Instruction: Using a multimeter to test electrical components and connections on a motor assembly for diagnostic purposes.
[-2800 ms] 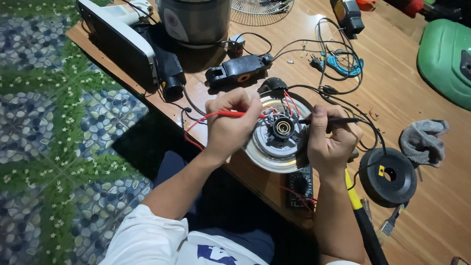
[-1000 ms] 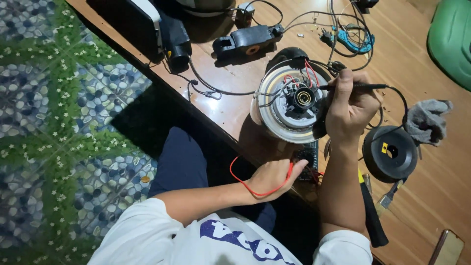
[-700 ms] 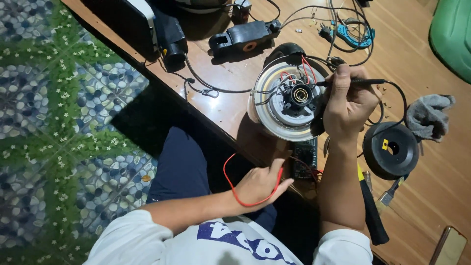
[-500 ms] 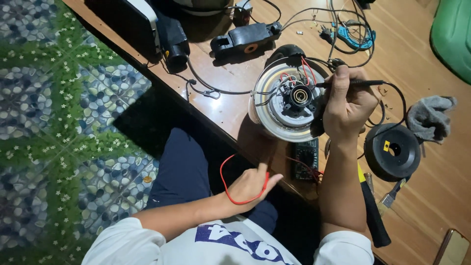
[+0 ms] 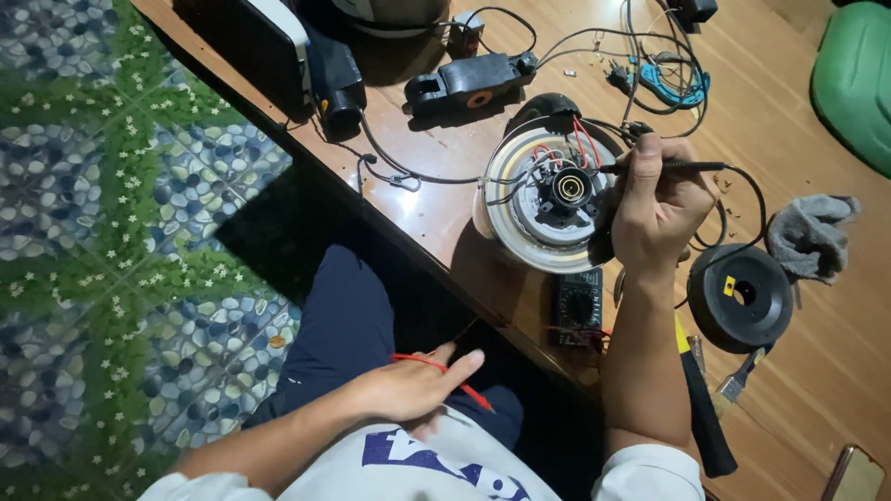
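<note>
A round white appliance base (image 5: 534, 246) lies open on the wooden table (image 5: 436, 209), with red and white wires around a black centre hub (image 5: 568, 188). My right hand (image 5: 654, 209) rests on its right edge and grips a thin black probe (image 5: 682, 166), tip pointing at the hub. My left hand (image 5: 408, 385) is down on my lap, below the table edge, fingers spread over a red probe and its red lead (image 5: 464, 390). A small black multimeter (image 5: 580, 315) lies at the table's near edge, just below the base.
A black round part (image 5: 742, 297) and a grey rag (image 5: 812, 237) lie to the right. A black-handled tool (image 5: 705, 408), a black plastic piece (image 5: 464, 83), cables with a blue cord (image 5: 664, 79), a dark device (image 5: 297, 46) and a green object (image 5: 854, 79) surround it. Pebble floor at left.
My left hand has left the appliance base with the red probe, dropped below the table edge and come to rest on my lap. My right hand has kept the black probe at the hub.
</note>
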